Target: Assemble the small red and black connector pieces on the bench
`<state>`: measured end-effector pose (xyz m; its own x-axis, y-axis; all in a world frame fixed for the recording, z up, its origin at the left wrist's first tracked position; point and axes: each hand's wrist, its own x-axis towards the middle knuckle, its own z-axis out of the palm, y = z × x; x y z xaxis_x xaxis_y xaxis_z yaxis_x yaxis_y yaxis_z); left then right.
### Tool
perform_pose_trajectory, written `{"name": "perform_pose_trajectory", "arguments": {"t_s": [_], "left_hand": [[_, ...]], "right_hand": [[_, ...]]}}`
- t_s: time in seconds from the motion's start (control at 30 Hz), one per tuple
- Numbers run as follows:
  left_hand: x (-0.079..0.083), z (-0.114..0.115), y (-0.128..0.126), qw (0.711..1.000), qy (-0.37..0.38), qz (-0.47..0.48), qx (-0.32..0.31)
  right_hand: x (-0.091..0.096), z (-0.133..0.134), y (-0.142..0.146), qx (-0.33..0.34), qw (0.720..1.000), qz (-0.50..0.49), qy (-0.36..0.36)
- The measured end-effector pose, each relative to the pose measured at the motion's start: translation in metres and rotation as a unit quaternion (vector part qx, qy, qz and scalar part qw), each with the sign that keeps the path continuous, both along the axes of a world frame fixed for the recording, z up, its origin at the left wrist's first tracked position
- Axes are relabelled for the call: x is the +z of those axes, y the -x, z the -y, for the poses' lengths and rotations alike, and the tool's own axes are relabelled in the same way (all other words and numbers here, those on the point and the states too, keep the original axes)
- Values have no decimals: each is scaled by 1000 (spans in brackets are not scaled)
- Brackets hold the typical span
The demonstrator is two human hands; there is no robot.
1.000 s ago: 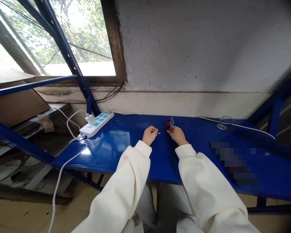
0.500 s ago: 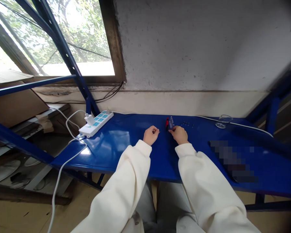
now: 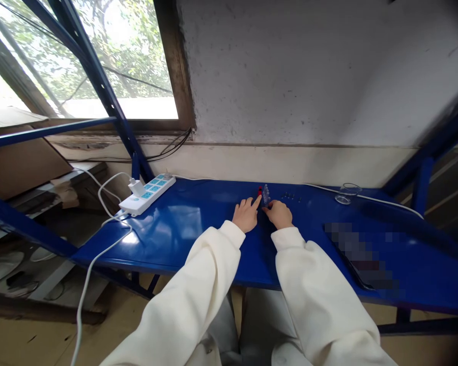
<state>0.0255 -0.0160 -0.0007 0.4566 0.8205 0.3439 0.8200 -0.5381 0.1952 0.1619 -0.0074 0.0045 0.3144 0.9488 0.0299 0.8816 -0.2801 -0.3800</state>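
Both my hands rest on a glossy blue metal shelf (image 3: 183, 229) in front of me, in cream sleeves. My left hand (image 3: 246, 214) has its index finger stretched out toward a small red piece (image 3: 259, 190) while its other fingers are curled. My right hand (image 3: 278, 213) lies beside it with fingers bent, pinching at the base of a small clear upright part (image 3: 266, 193) next to the red piece. What the right fingers hold is too small to name. A row of tiny dark bits (image 3: 292, 195) lies just right of the hands.
A white power strip (image 3: 147, 194) with blue sockets, a plugged charger and white cables sits at the shelf's left end. A small clear glass dish (image 3: 345, 193) stands at the back right, with a thin white cord behind it. Blue rack posts stand either side; a window is at upper left.
My left hand has slid right, next to my right hand, and its index finger has stretched out toward the red piece. My right hand has barely moved.
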Motion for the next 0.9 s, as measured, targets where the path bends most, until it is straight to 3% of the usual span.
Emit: {"name": "perform_pose_trajectory", "arguments": {"t_s": [0.27, 0.4, 0.5, 0.67, 0.9], "left_hand": [[-1, -10, -6, 997, -59, 47, 20], [-6, -15, -1, 988, -48, 143, 23], [-9, -17, 5, 963, -30, 266, 41], [-7, -15, 14, 915, -32, 400, 49], [-7, -11, 17, 901, -33, 429, 52]], "right_hand": [[-3, -1, 0, 4, 1000, 5, -12], [-5, 0, 2, 1, 999, 12, -37], [-3, 0, 4, 7, 997, 9, -70], [-1, 3, 11, 86, 991, 18, -106], [-3, 4, 16, 176, 978, 36, -109]]}}
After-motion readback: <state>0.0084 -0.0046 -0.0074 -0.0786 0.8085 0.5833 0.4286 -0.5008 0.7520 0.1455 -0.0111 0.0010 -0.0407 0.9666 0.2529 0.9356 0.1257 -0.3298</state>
